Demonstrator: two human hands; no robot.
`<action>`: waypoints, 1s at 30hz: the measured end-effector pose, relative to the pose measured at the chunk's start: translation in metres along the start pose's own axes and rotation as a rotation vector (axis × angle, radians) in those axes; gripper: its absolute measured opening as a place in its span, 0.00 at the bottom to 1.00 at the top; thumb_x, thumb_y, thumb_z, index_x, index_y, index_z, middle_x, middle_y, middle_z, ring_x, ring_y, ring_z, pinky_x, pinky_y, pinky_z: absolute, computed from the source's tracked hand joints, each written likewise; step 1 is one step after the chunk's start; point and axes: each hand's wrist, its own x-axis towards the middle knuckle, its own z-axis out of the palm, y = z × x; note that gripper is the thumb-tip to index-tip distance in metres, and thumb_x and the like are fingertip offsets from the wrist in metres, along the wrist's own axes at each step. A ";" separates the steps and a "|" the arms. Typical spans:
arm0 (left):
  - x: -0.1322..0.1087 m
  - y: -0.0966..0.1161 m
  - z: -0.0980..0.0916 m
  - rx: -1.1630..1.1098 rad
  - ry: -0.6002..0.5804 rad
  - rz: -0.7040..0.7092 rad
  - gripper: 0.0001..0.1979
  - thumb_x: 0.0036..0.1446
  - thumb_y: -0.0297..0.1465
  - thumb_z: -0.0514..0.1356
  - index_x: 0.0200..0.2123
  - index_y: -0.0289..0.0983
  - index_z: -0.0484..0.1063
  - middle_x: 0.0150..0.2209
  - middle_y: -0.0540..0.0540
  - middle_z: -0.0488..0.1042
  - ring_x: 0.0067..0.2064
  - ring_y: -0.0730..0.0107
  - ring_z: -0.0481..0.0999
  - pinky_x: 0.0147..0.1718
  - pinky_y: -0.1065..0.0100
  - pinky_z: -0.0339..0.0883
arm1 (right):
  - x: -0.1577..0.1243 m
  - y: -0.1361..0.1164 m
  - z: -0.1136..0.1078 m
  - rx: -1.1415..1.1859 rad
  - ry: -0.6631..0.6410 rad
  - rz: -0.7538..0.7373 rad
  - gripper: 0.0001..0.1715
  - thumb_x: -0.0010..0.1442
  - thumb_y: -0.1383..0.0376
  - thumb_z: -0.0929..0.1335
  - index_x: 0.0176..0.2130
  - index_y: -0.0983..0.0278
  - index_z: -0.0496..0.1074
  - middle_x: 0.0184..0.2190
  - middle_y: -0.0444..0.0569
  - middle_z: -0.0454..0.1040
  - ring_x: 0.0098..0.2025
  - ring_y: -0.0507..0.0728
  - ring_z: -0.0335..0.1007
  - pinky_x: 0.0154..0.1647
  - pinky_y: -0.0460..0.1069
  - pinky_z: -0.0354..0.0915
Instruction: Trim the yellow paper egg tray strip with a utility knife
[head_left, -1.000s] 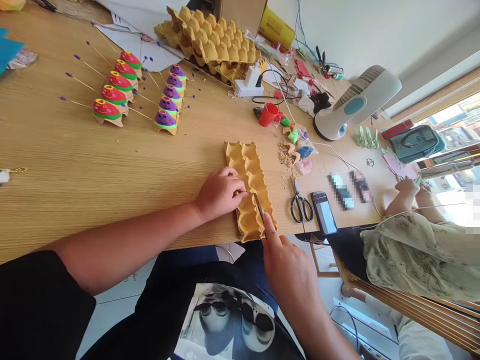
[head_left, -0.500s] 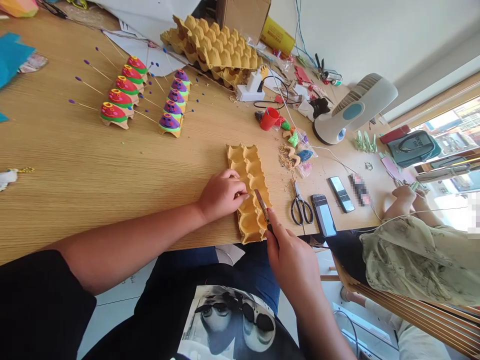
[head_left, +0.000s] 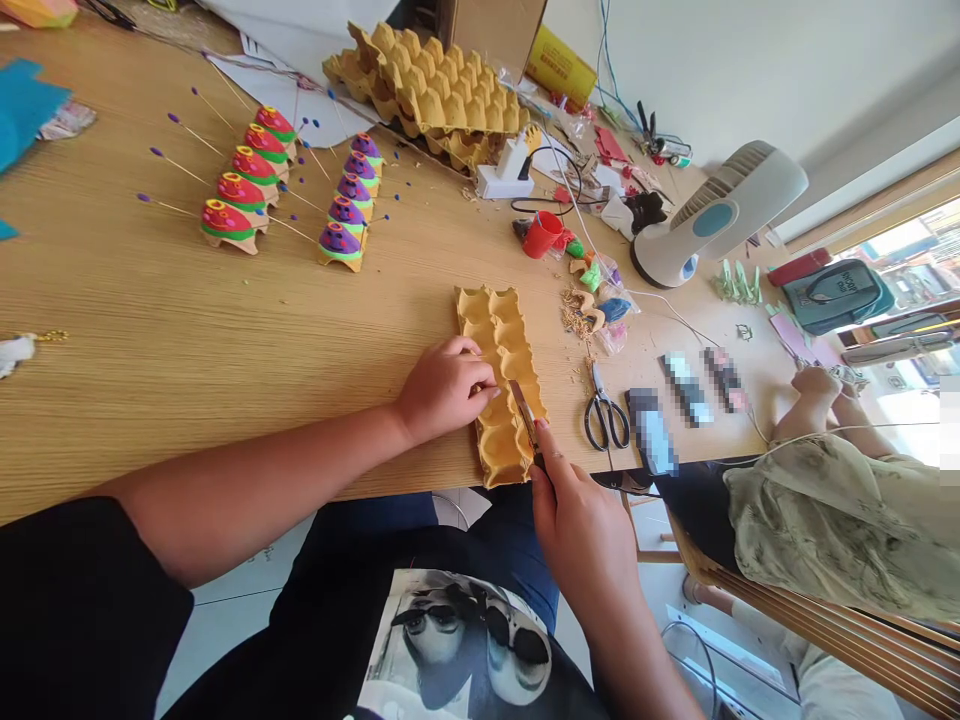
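Note:
A yellow pulp egg carton piece [head_left: 495, 312], two rows of cups wide, lies lengthwise at the table's front edge. My left hand [head_left: 448, 388] is closed over its left side, fingers curled onto the middle ridge and holding it. In my right hand [head_left: 581, 520] is a knife [head_left: 522, 402] with a dark handle, mostly hidden by the fingers. The index finger stretches along the knife, and its blade lies over the carton's right row, close to my left fingertips. Whether the blade has gone into the pulp I cannot tell.
Scissors [head_left: 606, 412] and a phone [head_left: 652, 430] lie to the right. Behind are a red cup [head_left: 543, 234], a white fan [head_left: 720, 215] and stacked egg trays [head_left: 442, 85]. Painted red caterpillars [head_left: 227, 222] and purple ones [head_left: 339, 242] stand left. Another person [head_left: 832, 510] sits at right.
The camera view has shifted very slightly. Both hands, the knife and the egg carton keep almost the same places.

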 end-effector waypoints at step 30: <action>0.000 0.003 -0.002 0.013 -0.031 0.010 0.09 0.60 0.32 0.63 0.27 0.39 0.76 0.30 0.47 0.79 0.53 0.54 0.73 0.49 0.57 0.68 | 0.019 -0.015 0.001 -0.171 -0.152 -0.035 0.37 0.70 0.65 0.63 0.73 0.60 0.51 0.33 0.47 0.80 0.28 0.55 0.77 0.25 0.48 0.63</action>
